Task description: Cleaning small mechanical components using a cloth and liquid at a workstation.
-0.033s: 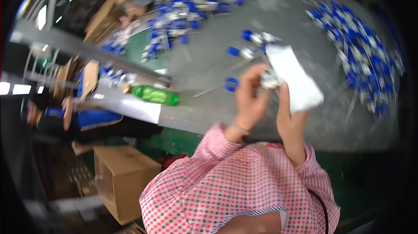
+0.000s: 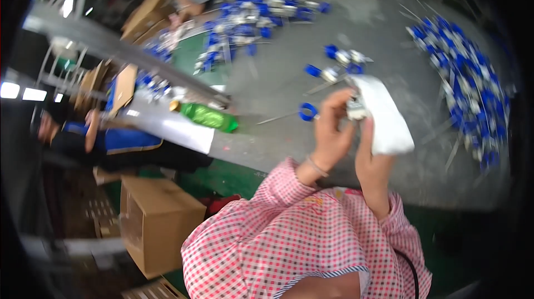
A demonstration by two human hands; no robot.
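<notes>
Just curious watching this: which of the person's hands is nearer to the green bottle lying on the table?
Left. The left hand is raised just right of the green bottle, with bare table between them. The right hand, holding a white cloth, is farther right.

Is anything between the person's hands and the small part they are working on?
Nothing visible. The left hand and right hand both touch the small metal part directly. The white cloth lies against the right hand, beside the part, not between fingers and part.
</notes>
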